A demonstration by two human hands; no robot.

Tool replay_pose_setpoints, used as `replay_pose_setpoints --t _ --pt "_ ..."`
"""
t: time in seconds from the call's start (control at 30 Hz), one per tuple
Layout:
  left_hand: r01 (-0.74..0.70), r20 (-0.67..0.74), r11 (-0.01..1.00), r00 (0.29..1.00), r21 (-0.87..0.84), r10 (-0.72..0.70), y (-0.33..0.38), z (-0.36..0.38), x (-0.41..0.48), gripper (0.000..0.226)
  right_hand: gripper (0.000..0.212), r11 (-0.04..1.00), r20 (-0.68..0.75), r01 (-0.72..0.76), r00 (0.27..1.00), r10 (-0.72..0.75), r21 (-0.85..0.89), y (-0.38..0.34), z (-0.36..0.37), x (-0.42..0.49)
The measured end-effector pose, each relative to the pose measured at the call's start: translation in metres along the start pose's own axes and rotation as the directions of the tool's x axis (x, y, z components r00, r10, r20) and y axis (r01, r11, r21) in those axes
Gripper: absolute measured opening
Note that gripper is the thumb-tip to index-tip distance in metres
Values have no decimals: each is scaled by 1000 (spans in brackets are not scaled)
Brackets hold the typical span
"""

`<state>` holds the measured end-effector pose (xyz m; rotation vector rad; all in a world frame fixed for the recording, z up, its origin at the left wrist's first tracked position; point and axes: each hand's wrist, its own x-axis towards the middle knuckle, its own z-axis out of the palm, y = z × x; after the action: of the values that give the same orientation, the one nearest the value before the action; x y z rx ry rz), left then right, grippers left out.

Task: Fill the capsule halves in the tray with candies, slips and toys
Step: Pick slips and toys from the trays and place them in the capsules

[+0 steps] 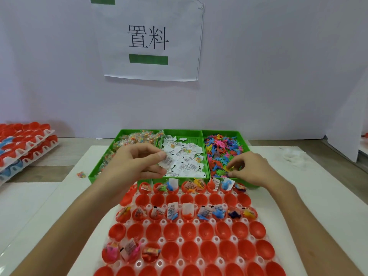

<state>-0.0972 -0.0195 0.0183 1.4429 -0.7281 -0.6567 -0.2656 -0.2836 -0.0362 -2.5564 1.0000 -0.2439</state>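
the white tray (180, 222) of red capsule halves (189, 232) lies nearest the person, under both forearms. just past the tray's far edge sit three green bins (202, 134): candies (135, 138) toward its far-left corner, slips (189, 154) at the middle, toys (221, 146) toward its far-right corner. the left hand (137, 162) hovers beyond the tray's far-left corner, thumb and fingers pinching a printed slip (166, 161) over the middle bin. the right hand (249, 168) is beyond the far-right corner, fingertips curled down among the toys, gripping a yellow toy (229, 168). on the tray, the far row, the third row and three near-left halves hold contents.
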Motion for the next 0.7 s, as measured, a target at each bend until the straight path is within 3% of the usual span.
replay_pose_setpoints --t 0.17,0.27,0.37,0.47,0.7 --pt "5 23 999 1000 -32 -4 4 8 -4 22 25 998 -53 20 998 -17 54 1 -4 -3" --pt "20 24 999 1000 -35 -19 3 11 -5 10 32 990 -174 78 983 -57 118 2 -8 -2" --pt "42 45 999 998 -5 -41 0 16 -7 8 32 966 -303 130 951 -58 222 -3 -15 -5" --pt "39 80 999 996 -1 -39 1 22 -9 11 28 934 -331 172 942 -63 312 -16 -23 -12" --pt "48 34 975 999 -218 -41 5 30 -14 13 9 658 -215 362 930 -297 661 -75 -53 -46"
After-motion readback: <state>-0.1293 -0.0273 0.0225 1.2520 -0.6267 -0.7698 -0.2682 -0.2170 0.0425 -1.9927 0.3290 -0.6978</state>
